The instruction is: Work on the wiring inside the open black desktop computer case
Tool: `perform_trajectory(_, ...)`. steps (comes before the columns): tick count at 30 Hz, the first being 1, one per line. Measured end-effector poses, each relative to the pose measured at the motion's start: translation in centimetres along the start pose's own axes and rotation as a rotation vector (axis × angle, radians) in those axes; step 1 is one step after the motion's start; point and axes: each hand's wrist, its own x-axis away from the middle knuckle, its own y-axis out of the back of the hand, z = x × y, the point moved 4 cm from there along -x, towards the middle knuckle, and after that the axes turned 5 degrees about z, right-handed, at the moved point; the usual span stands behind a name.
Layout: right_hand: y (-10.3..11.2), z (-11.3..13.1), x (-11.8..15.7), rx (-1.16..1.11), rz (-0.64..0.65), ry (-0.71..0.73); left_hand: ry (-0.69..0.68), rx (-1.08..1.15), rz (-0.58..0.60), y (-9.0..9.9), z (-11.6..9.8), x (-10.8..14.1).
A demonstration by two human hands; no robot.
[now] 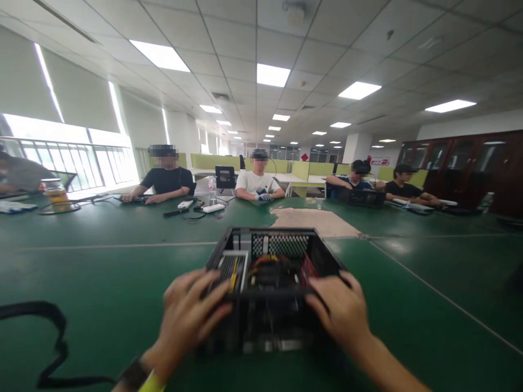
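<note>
An open black computer case [267,294] lies in front of me on the green table. Inside it show a silver drive cage [246,272], coloured cables [267,260] and a red circuit board [308,268]. My left hand [192,305] rests over the near left rim, its fingers bent across the edge. On the near right corner, my right hand [341,305] grips the rim with the fingers over the side. The near panel of the case is smeared by motion, and the undersides of both hands are hidden.
A black strap [57,332] lies at the left. Across the green table [134,272] several people sit, one in a white shirt [258,185]. A jar [57,195], a water bottle [212,190], cables and another black case [359,197] stand farther off. A bare patch [312,220] marks the tabletop.
</note>
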Motion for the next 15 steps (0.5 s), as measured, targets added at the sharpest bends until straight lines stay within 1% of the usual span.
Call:
perform_trajectory(1, -1.2, -0.3, -3.2, 0.034, 0.072, -0.130, 0.037, -0.016, 0.012, -1.5, -0.7, -2.9)
perform_trajectory(2, -2.0, -0.2, -5.9, 0.051, 0.119, -0.223, 0.069, -0.007, 0.045, -2.8, -1.6, -5.2)
perform_trajectory(3, -2.6, 0.4, -7.7, 0.011, 0.138, -0.235, 0.117, 0.030, 0.085, -3.9, -2.5, -6.9)
perform_trajectory(4, -2.9, 1.1, -8.7, -0.058, 0.159, -0.266, 0.098, 0.121, 0.125, -4.8, -3.7, -7.9)
perform_trajectory(5, -3.1, 1.8, -8.8, -0.171, 0.178, -0.284, 0.090, 0.236, 0.150, -5.3, -4.8, -8.1)
perform_trajectory(6, -3.3, 2.6, -8.0, -0.319, 0.210, -0.303, 0.110, 0.370, 0.160, -5.5, -5.5, -7.6)
perform_trajectory(7, -3.5, 3.3, -6.6, -0.491, 0.258, -0.338, 0.185, 0.518, 0.160, -5.5, -5.7, -6.4)
perform_trajectory(9, -4.1, 4.7, -2.8, -0.842, 0.382, -0.415, 0.463, 0.872, 0.198, -5.8, -5.7, -3.1)
perform_trajectory(10, -4.4, 5.6, -1.0, -0.992, 0.441, -0.429, 0.622, 1.085, 0.243, -6.1, -5.8, -1.2)
perform_trajectory(11, -4.7, 6.4, 0.6, -1.101, 0.475, -0.423, 0.768, 1.315, 0.300, -6.4, -6.2, 0.5)
perform_trajectory(12, -4.7, 7.2, 1.8, -1.156, 0.474, -0.393, 0.887, 1.548, 0.356, -6.7, -7.0, 1.9)
perform_trajectory(13, -4.7, 7.9, 2.5, -1.155, 0.439, -0.337, 0.971, 1.768, 0.398, -6.7, -7.9, 2.9)
perform_trajectory(14, -4.5, 8.6, 3.0, -1.111, 0.389, -0.257, 1.025, 1.952, 0.417, -6.7, -8.8, 3.5)
perform_trajectory(15, -4.3, 9.3, 3.3, -1.036, 0.345, -0.166, 1.067, 2.084, 0.411, -6.5, -9.4, 3.8)
